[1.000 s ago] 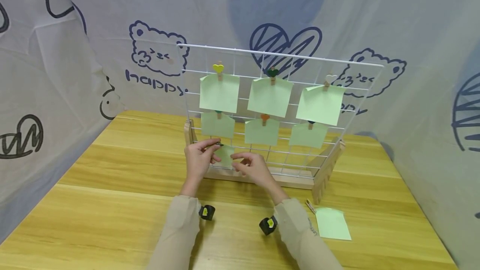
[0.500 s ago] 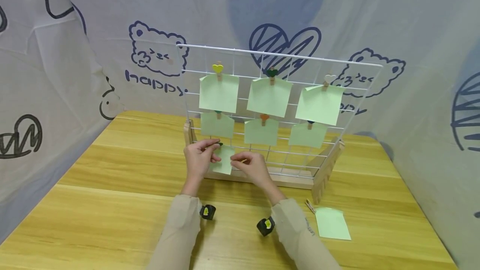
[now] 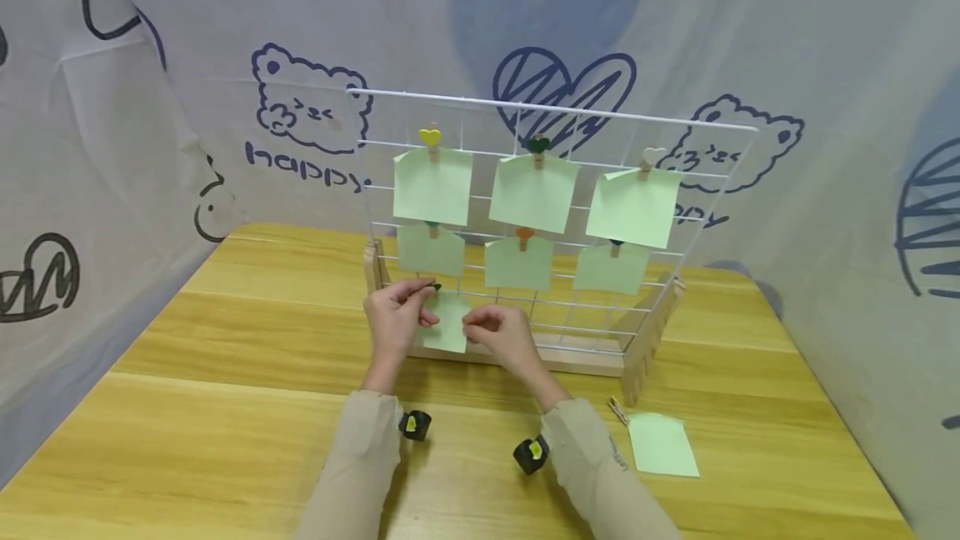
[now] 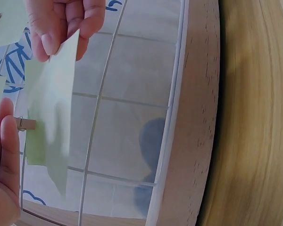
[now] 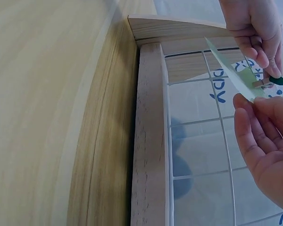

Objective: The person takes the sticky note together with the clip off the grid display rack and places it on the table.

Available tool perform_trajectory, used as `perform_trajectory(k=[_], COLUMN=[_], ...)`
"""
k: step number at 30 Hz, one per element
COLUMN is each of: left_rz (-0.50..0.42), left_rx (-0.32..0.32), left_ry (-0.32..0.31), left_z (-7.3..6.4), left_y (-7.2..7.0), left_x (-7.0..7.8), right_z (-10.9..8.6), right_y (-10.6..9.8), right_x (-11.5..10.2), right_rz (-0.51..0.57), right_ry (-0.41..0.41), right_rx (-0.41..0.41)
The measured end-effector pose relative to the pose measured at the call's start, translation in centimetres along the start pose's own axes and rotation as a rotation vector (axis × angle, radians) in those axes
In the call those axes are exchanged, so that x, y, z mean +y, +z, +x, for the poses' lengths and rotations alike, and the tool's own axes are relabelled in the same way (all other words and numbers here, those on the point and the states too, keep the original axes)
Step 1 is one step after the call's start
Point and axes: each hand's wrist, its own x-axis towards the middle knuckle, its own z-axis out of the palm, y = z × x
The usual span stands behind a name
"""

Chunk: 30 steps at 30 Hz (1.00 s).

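Observation:
Near the lower left of the wire grid (image 3: 573,314), my left hand (image 3: 394,315) pinches a small wooden clothespin (image 4: 27,124) with a dark green heart (image 5: 277,80). A pale green sticky note (image 3: 447,325) hangs at that clothespin, tilted out from the grid. Between thumb and fingertips, my right hand (image 3: 504,338) pinches the note's right edge; the same right hand (image 5: 269,148) shows its curled fingers in the right wrist view. Two rows of notes hang above, such as the note (image 3: 432,187) under a yellow heart clothespin (image 3: 430,138).
The grid stands in a wooden base (image 3: 517,359) on a wood-grain table (image 3: 247,407). To the right, another green note (image 3: 663,445) lies on the table beside a wooden clothespin (image 3: 617,410). A printed cloth (image 3: 420,15) hangs behind.
My right fingers have closed on the note's right edge, and its lower part has come down and forward. My left hand has stayed almost in place at the clothespin.

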Motion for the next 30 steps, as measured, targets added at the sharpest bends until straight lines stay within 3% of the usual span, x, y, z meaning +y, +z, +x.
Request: perform_trajectory(k=[2,10,15,18,24,30], left_rz=[-0.015,-0.093,-0.161,-0.192,-0.166,-0.156], left_rx=[0.005,0.044,0.087,0.085,0.081,0.072], left_ry=[0.006,-0.036,-0.008,-0.002,-0.008,-0.042], left_z=[-0.1,-0.3,-0.1,0.1,0.2,0.0], left_y=[0.0,0.1,0.1,0.0,-0.2,-0.3], left_x=[-0.1,0.0,0.0,-0.7,-2.1,-1.2], right_z=[-0.3,-0.6,-0.5,-0.5,-0.8,-1.1], right_y=[0.0,-0.1,-0.1,-0.1,-0.1,-0.4], right_x=[-0.8,-0.5,-0.3,-0.3,-0.2,-0.1], right_rz=[0.007,0.003,-0.002,-0.001,0.018,0.03], right_ry=[0.004,-0.001,0.007,0.008,0.016,0.049], right_rx=[-0.002,0.008,0.019,0.022,0.02,0.019])
